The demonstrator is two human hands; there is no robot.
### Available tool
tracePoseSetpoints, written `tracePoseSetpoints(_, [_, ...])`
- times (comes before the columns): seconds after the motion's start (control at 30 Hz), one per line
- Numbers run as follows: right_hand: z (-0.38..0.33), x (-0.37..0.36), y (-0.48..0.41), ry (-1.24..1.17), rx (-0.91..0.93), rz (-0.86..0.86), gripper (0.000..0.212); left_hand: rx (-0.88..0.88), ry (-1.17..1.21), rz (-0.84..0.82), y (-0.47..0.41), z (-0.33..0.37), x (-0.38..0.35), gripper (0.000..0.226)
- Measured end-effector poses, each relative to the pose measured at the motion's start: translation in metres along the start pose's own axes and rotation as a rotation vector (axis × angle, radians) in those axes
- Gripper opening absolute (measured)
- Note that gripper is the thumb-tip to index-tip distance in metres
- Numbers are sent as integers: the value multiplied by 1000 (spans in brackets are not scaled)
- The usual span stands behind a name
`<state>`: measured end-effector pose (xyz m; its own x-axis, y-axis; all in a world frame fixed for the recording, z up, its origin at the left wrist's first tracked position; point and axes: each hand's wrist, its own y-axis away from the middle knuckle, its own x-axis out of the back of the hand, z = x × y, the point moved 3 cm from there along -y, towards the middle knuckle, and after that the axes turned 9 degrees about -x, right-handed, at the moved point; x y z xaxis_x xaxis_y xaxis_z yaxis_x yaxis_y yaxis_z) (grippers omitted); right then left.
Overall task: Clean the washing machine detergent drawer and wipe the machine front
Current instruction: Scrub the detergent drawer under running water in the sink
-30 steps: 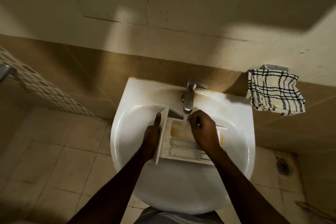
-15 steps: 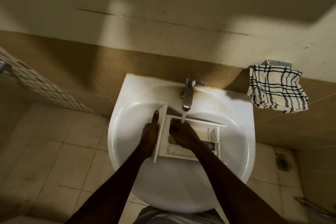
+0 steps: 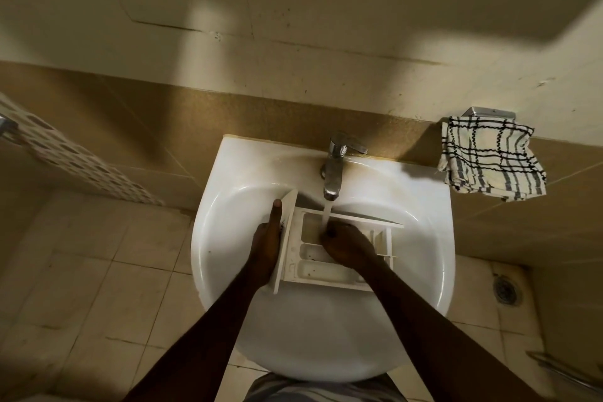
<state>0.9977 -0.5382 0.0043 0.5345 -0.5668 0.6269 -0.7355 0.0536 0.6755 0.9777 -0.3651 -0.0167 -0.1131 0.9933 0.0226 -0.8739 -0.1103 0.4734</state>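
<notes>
**Rinsing the drawer under the tap**

You have the detergent drawer [image 3: 326, 258] lying across the basin of the sink [image 3: 228, 238], with its front panel toward 9 o'clock and its compartments facing up. Your left hand [image 3: 266, 245] is wrapped around that front panel, thumb laid flat along its face pointing to 12 o'clock, and it steadies the whole piece. Your right hand [image 3: 346, 246] is down inside the compartments, fingers curled under; you seem to be rubbing the plastic, though whether anything is pinched in those fingers cannot be told. The tap [image 3: 334, 170] at 12 o'clock is running, and the stream lands on the rear compartment just beside your right knuckles.

To do this step well, keep the left grip firm so the drawer does not slip on the wet porcelain. Work the fingertips into the corners and along the dividers, where dark specks show. Slide the drawer so each compartment passes under the stream in turn, then tip it to drain.

The checked cloth [image 3: 489, 160] hangs at 2 o'clock, well apart; it looks suited to the machine front, which is not in view.
</notes>
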Motion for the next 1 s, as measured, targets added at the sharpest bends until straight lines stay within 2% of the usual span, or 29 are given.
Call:
tracePoseSetpoints(0.07, [18, 8, -5, 78, -121, 52, 30, 4, -2, -1, 0, 0, 1, 68])
tracePoseSetpoints(0.17, [-3, 3, -17, 116, -152, 19, 31, -23, -14, -11, 0, 0, 0, 70])
tracePoseSetpoints(0.27, [-28, -12, -18, -31, -64, -95, 28, -38, -15, -17, -1, 2, 0, 69])
tracePoseSetpoints(0.37, [-13, -5, 0, -5, 85, -63, 25, -9, -24, -7, -1, 1, 2, 72])
tracePoseSetpoints(0.47, [19, 9, -4, 187, -9, 1, 30, -9, -21, -5, -1, 1, 2, 72])
tracePoseSetpoints(0.57, [6, 5, -9, 164, -94, 81, 24, 7, -18, -5, -1, 1, 2, 77])
tracePoseSetpoints(0.7, [-40, -19, 7, 79, 125, 15, 24, 9, -11, 5, -1, 1, 2, 72])
tracePoseSetpoints(0.8, [-20, -12, 21, 55, 261, 24, 28, 15, -17, 14, 1, 3, 1, 67])
tracePoseSetpoints(0.87, [7, 0, 23, 177, 224, 94, 36, 38, 4, 13, 0, 2, 3, 66])
tracePoseSetpoints(0.9, [17, 6, 26, 228, 211, 181, 36, 53, 23, 3, 1, 2, 2, 65])
tracePoseSetpoints(1.0, [29, 20, 41, 143, 290, 557, 21, 103, 81, -39, 2, -5, -2, 66])
